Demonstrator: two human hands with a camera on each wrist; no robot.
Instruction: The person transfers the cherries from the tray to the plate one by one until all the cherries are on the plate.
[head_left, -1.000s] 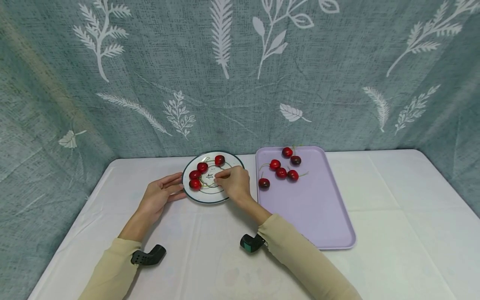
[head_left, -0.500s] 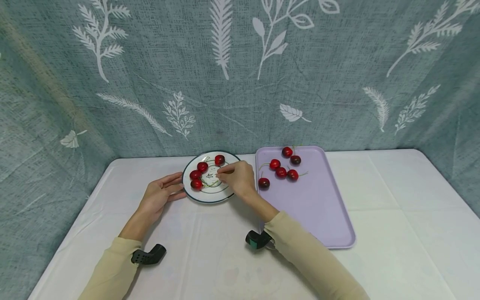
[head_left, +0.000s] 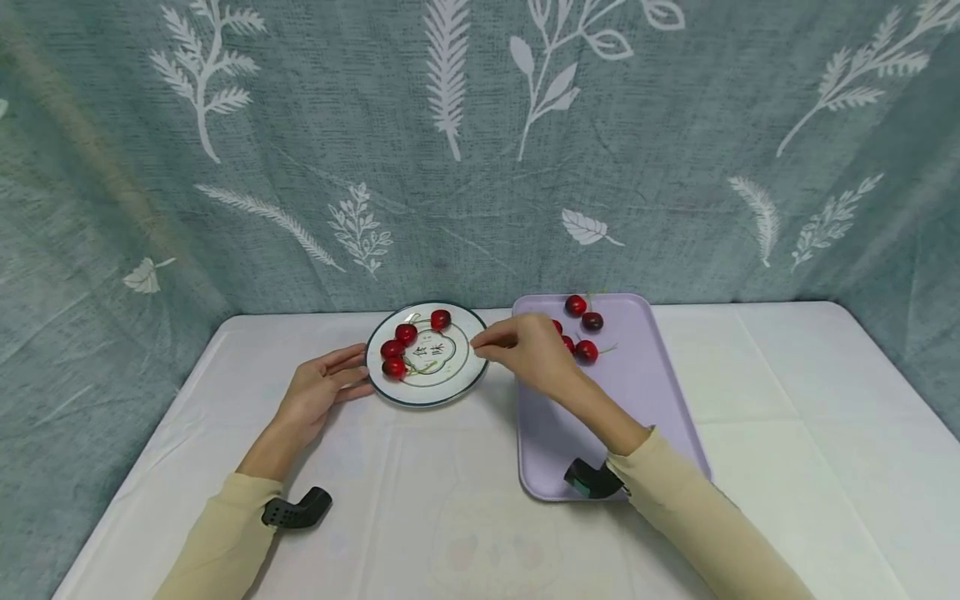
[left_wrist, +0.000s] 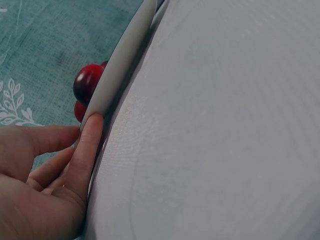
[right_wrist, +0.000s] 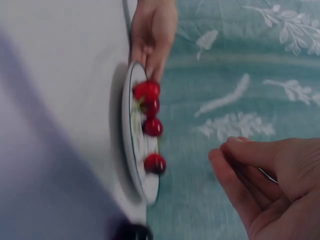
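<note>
My left hand point(head_left: 318, 390) is at the left rim of a white plate point(head_left: 459, 379) with a dark edge line, its fairly straight fingers touching the rim. The left wrist view shows one finger point(left_wrist: 86, 155) along the plate's outer side. Several red cherries point(head_left: 393, 368) lie on the plate, mostly on its left half, some with green stems. My right hand point(head_left: 531, 354) hovers over the plate's right edge and the tray's left edge, fingers loosely curled with the tips close together. No object shows between those fingertips point(right_wrist: 230, 147) in the right wrist view.
A lilac tray point(head_left: 630, 417) stands right of the plate. Dark red cherries point(head_left: 587, 352) lie in its upper part, some hidden behind my right hand. White cloth point(head_left: 787, 433) covers the table. A green leaf-patterned curtain point(head_left: 480, 217) hangs behind it.
My right hand has drawn back rightward from the plate's middle to its right edge, uncovering the printed characters. The lower left cherry shifted slightly right. My left hand stays at the rim.
</note>
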